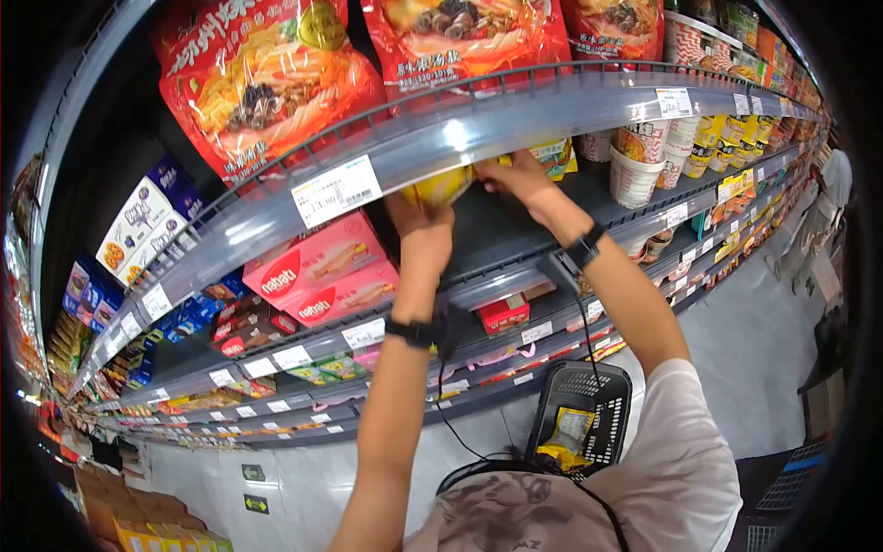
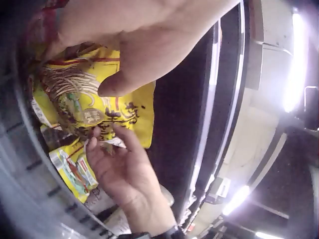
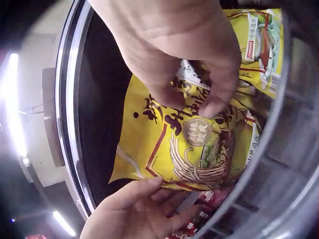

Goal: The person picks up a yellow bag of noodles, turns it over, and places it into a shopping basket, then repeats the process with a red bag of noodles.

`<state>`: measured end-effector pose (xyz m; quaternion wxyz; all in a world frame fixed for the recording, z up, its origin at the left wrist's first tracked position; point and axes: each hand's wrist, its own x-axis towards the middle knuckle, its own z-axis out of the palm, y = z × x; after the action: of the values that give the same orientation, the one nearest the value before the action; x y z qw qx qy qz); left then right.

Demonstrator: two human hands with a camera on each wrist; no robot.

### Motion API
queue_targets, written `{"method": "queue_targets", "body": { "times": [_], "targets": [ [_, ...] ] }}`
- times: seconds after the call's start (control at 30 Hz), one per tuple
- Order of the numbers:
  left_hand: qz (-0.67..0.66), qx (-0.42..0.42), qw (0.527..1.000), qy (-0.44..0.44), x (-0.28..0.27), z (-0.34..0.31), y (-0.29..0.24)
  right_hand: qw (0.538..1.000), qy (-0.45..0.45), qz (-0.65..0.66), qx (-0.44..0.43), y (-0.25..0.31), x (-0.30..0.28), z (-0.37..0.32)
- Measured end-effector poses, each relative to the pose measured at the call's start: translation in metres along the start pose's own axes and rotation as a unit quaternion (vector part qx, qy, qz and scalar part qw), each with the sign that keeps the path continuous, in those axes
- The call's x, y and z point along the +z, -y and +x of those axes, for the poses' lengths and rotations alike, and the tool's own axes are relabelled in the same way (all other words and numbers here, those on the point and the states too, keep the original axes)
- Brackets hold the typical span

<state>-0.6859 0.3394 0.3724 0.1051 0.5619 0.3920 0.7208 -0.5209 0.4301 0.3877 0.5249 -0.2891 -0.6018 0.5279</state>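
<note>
A yellow noodle packet (image 3: 149, 129) with dark lettering and a picture of noodles is inside the shelf, partly hidden by the shelf edge in the head view. My left hand (image 1: 423, 230) holds its side, thumb on the printed front and fingers behind it. From the other side my right hand (image 1: 529, 184) reaches in. In the right wrist view the thumb and fingertips of that hand (image 3: 189, 45) rest apart on the packet's front, loosely bent. Beside this packet lies another yellow packet (image 3: 259, 45) with a green corner.
Large red noodle bags (image 1: 267, 101) stand on the shelf above, behind a wire rail and a price-tagged edge (image 1: 248, 230). Pink wafer boxes (image 1: 322, 271) are left of my hands, noodle cups (image 1: 635, 175) to the right. A black basket (image 1: 612, 396) with yellow packets is below.
</note>
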Motion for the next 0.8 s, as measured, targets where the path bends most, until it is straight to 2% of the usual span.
{"method": "queue_targets", "body": {
  "times": [0.07,0.13,0.17,0.27,0.3,0.4,0.53,0.57,0.7,0.8],
  "targets": [
    [0.188,-0.055,0.977,0.081,-0.021,-0.028,-0.006,0.998,-0.033,0.047,0.028,0.008,-0.004,-0.035],
    [0.139,-0.097,0.981,0.099,-0.031,-0.051,0.005,0.998,-0.023,0.041,0.038,-0.003,-0.014,-0.053],
    [0.200,-0.053,0.973,0.106,-0.032,-0.057,-0.019,0.998,-0.019,0.037,0.044,-0.008,-0.017,-0.060],
    [0.176,-0.054,0.975,0.123,-0.036,-0.060,-0.024,0.999,-0.036,0.024,0.000,-0.010,-0.016,-0.072],
    [0.148,-0.081,0.981,0.100,-0.034,-0.060,-0.026,0.997,-0.044,0.059,0.013,-0.007,-0.014,-0.077],
    [0.049,-0.116,0.989,0.078,-0.035,-0.058,-0.034,0.999,-0.037,0.023,-0.001,-0.001,-0.015,-0.080],
    [-0.032,-0.048,0.996,0.067,-0.041,-0.063,-0.054,0.990,-0.062,-0.055,-0.114,0.012,-0.006,-0.106],
    [-0.047,-0.044,0.996,0.062,-0.044,-0.065,-0.061,0.992,-0.056,-0.009,-0.115,0.017,-0.001,-0.116],
    [-0.070,-0.019,0.996,0.056,-0.056,-0.074,-0.096,0.980,-0.036,0.028,-0.193,0.035,0.009,-0.149],
    [-0.094,0.005,0.995,0.040,-0.062,-0.078,-0.132,0.972,-0.030,0.021,-0.231,0.076,0.018,-0.180]
  ]
}}
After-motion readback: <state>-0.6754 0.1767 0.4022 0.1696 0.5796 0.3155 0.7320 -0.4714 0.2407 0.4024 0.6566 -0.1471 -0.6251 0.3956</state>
